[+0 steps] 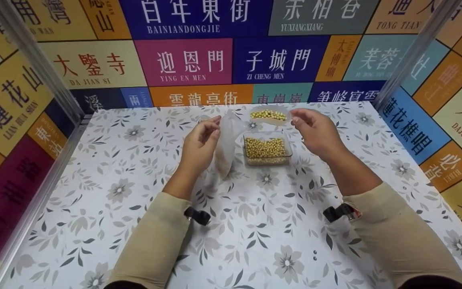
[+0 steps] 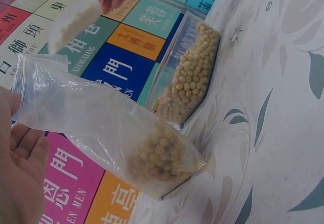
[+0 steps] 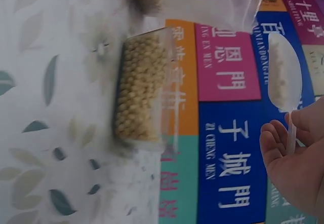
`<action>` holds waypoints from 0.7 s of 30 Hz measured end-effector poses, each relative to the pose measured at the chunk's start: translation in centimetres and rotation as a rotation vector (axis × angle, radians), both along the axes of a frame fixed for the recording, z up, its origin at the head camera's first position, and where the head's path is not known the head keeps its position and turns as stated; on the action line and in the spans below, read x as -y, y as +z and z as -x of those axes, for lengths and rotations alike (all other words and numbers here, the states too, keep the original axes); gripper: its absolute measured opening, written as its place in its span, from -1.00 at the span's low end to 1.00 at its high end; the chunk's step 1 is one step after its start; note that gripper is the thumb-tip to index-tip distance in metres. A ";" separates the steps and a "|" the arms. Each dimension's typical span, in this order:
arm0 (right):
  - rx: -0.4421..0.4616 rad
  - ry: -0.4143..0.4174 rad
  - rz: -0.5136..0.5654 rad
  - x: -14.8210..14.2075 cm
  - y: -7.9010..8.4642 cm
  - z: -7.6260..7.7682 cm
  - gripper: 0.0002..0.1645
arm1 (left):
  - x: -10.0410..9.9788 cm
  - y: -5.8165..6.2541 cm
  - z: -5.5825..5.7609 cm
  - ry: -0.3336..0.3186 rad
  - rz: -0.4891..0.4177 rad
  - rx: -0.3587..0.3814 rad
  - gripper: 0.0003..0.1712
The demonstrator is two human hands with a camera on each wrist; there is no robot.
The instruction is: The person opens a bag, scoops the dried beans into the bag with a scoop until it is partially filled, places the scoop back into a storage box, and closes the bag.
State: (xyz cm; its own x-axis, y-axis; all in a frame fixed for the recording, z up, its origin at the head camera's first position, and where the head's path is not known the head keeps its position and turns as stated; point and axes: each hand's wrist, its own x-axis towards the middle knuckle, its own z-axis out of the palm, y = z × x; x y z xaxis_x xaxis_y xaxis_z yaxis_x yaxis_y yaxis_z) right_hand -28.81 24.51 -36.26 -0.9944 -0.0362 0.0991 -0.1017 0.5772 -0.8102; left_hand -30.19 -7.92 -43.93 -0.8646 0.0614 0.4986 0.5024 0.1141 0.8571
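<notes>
Near clear rectangular box point(image 1: 268, 157), crinkled plastic bag point(image 2: 101, 105), oval scoop point(image 3: 292, 77)

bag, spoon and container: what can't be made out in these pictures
Handle end of the spoon: head view, hidden by the right hand.
Left hand: left wrist view, partly cut off by the left edge.
Bag: right wrist view, partly cut off by the top edge.
Container: right wrist view, edges blurred.
</notes>
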 end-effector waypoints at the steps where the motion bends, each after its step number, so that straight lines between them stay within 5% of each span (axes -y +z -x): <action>1: -0.001 0.008 -0.010 0.3 0.5 -0.1 -0.51 | 0.0 0.0 0.0 0.000 0.001 0.000 -0.84; 11: -0.033 0.142 -0.297 3.4 5.2 0.4 -0.53 | 0.0 0.1 -0.2 0.016 0.008 0.015 -0.85; 21: -0.133 0.185 -0.484 5.0 7.1 1.4 -0.55 | 0.1 0.1 -0.1 0.019 0.022 0.000 -0.84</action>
